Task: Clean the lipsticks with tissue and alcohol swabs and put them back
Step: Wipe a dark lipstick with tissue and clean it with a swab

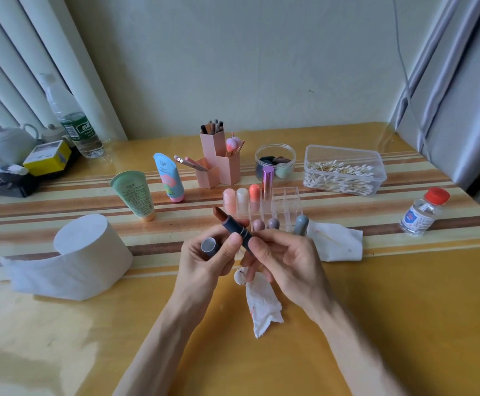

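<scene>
My right hand grips the base of a dark blue-grey lipstick, its brown stick extended and pointing up-left. A stained tissue hangs from the same hand's lower fingers. My left hand holds the lipstick's cap in its palm, and its thumb touches the tube. Behind the hands stands a clear acrylic organizer with several capped lipsticks: pink, cream, coral, a tall purple one, and two mauve ones in front. A grey lipstick stands beside it.
A toilet paper roll lies at the left. A used tissue lies right of the organizer. An alcohol bottle with a red cap stands far right. Behind are a cotton swab box, a sponge jar, pink holders and two tubes.
</scene>
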A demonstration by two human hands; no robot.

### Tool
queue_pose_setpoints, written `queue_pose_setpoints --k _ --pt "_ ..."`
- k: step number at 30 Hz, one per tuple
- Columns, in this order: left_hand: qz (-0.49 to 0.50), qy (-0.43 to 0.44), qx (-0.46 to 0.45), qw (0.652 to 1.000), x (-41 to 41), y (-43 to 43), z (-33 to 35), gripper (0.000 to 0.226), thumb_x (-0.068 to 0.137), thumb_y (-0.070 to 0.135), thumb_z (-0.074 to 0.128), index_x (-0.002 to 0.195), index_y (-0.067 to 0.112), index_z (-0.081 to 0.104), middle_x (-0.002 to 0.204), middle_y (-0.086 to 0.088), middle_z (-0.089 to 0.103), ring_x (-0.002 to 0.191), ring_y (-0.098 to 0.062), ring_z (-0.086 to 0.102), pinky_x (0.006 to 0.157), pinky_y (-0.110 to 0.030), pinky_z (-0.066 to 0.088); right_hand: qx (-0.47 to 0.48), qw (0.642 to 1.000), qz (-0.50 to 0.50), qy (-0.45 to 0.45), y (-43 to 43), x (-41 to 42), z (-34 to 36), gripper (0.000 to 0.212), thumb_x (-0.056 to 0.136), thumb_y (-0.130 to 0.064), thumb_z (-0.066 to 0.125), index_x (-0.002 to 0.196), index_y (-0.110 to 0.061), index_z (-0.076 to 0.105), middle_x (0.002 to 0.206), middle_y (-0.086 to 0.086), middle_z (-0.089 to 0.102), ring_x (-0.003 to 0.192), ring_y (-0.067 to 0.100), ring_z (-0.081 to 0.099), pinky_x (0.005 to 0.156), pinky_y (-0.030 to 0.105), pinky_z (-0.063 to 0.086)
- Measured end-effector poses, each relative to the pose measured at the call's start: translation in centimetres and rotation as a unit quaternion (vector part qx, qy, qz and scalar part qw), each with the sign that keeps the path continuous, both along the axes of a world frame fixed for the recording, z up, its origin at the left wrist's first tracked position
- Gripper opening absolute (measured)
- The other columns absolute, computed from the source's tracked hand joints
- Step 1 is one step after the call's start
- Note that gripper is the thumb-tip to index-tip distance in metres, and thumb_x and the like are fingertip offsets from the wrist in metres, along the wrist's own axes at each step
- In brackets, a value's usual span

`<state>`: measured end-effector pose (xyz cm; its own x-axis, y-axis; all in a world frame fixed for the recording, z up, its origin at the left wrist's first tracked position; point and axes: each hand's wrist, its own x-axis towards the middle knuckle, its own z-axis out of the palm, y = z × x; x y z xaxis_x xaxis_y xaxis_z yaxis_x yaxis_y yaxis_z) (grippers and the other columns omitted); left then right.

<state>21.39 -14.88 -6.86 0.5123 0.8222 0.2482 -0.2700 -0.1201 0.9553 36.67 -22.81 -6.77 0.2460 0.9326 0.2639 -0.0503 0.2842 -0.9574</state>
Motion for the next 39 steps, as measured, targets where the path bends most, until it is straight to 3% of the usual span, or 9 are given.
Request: queue_pose_setpoints --k 3,7,10,14,19,23,30,35,39 --pt "0.001 -0.023 -0.020 1.000 -0.2 0.3 -0.4 0.046 0.092 0.046 0.073 0.125 0.015 0.074 0.063 0.006 0.034 0.057 -0.019 0.022 0.054 -0.026 0.024 -0.020 1.000 0.015 -0.005 0.3 0.0 -0.6 0.025 0.101 -0.022 0.066 0.113 -0.003 0.075 0.077 0.017 0.075 0.063 0.033 0.072 0.052 0.025 0.046" --pt "0.008 -0.024 -0.018 1.000 -0.4 0.5 -0.5 0.051 0.087 0.057 0.076 0.109 0.011 0.077 0.063 -0.012 0.032 0.058 -0.027 0.023 0.055 -0.039 0.021 -0.022 0.999 0.027 0.006 0.3 -0.1 -0.6 0.026 0.100 -0.020 0.066 0.112 0.002 0.073 0.078 0.020 0.074 0.065 0.036 0.071 0.055 0.024 0.049" --pt "0.012 -0.028 -0.037 0.999 -0.3 0.3 -0.5 0.047 0.083 0.057 0.080 0.106 0.016 0.079 0.064 -0.009 0.037 0.061 -0.030 0.022 0.059 -0.044 0.018 -0.022 0.999 0.020 0.014 0.2 -0.4 -0.6 0.029 0.098 -0.020 0.066 0.112 0.004 0.072 0.079 0.019 0.074 0.064 0.033 0.070 0.058 0.023 0.050" --pt "0.024 -0.039 -0.049 0.998 -0.2 0.0 -0.6 0.028 0.085 0.043 0.079 0.099 0.019 0.081 0.060 0.006 0.035 0.057 -0.017 0.023 0.057 -0.035 0.019 -0.018 1.000 0.002 -0.001 0.1 -0.5 -0.7 0.025 0.096 -0.020 0.069 0.112 -0.001 0.073 0.079 0.009 0.075 0.064 0.027 0.071 0.065 0.026 0.056" --pt "0.047 -0.037 -0.059 0.996 0.2 -0.2 -0.5 0.022 0.084 0.035 0.077 0.093 0.015 0.081 0.060 -0.002 0.037 0.055 -0.013 0.028 0.054 -0.026 0.027 -0.003 0.999 -0.034 -0.031 0.2 -0.7 -0.8 0.021 0.094 -0.018 0.071 0.114 -0.011 0.073 0.091 0.001 0.081 0.070 0.022 0.076 0.071 0.025 0.059" --pt "0.042 -0.026 -0.050 0.998 0.2 -0.3 -0.2 0.024 0.086 0.035 0.076 0.100 0.017 0.080 0.067 -0.020 0.027 0.057 -0.015 0.027 0.055 -0.025 0.029 -0.035 0.999 0.006 -0.002 0.0 -0.9 -0.6 0.022 0.103 -0.019 0.059 0.107 -0.002 0.073 0.082 0.008 0.074 0.068 0.025 0.070 0.071 0.032 0.058" --pt "0.004 -0.030 -0.056 0.998 0.1 -0.2 -0.5 0.039 0.094 0.041 0.070 0.122 0.014 0.076 0.069 -0.015 0.034 0.057 -0.016 0.022 0.053 -0.023 0.027 -0.062 0.996 0.033 0.047 -0.4 -0.7 -0.5 0.038 0.107 -0.021 0.052 0.098 0.015 0.061 0.075 0.013 0.061 0.066 0.020 0.062 0.078 0.060 0.052" --pt "0.074 -0.022 -0.042 0.996 0.4 -0.5 -0.6 0.037 0.084 0.041 0.078 0.105 0.010 0.079 0.059 0.012 0.053 0.054 -0.006 0.038 0.055 -0.017 0.035 -0.026 0.999 -0.004 0.024 -0.1 -1.0 -0.8 0.023 0.101 -0.016 0.060 0.107 0.004 0.071 0.079 0.007 0.071 0.070 0.021 0.069 0.073 0.034 0.058" --pt "0.113 -0.039 -0.074 0.990 0.7 -0.6 -0.4 0.022 0.073 0.037 0.083 0.083 0.018 0.081 0.059 0.001 0.040 0.054 -0.009 0.035 0.055 -0.016 0.037 0.013 0.997 -0.065 -0.047 -0.1 -1.2 -1.6 0.020 0.092 -0.021 0.074 0.110 -0.014 0.072 0.104 -0.002 0.081 0.098 0.017 0.078 0.086 0.033 0.062"
